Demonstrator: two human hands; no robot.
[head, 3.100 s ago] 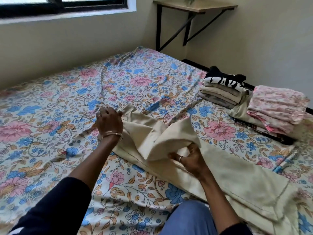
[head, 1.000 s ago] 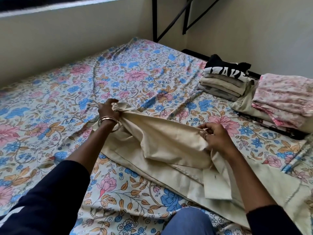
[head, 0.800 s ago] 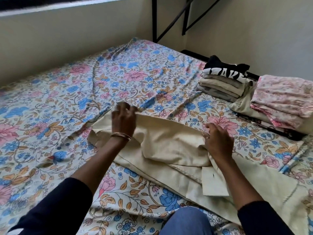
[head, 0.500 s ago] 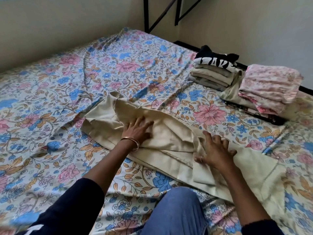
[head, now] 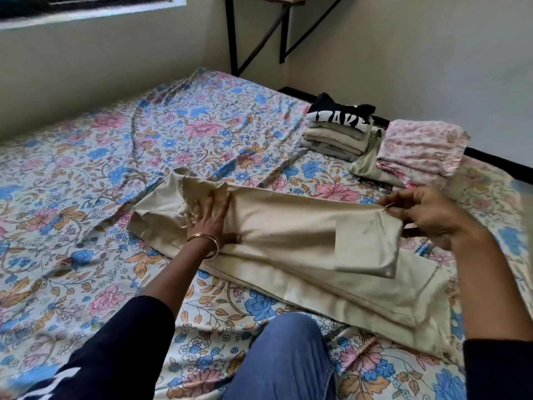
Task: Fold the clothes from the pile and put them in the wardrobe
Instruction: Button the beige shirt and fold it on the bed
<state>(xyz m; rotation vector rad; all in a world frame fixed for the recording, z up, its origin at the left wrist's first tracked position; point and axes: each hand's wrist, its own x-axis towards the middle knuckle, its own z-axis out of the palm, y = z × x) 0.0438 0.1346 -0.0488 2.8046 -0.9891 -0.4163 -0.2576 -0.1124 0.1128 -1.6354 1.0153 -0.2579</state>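
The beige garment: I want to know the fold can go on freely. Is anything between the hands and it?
Nothing visible. The left hand presses flat on the beige garment, and the right hand pinches its far edge. The folded stacks sit apart, further back on the bed.

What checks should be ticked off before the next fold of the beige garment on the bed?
1. Left hand flat on the beige garment, pinning it: ok.
2. Right hand pinching the garment's far edge: ok.
3. Garment smooth: not ok, its left end is bunched.
4. Lower layer lined up with upper layer: not ok, it sticks out toward the person.
5. Bedsheet beside the garment free for folding: ok.
6. Folded stack and pink pile clear of the garment: ok.
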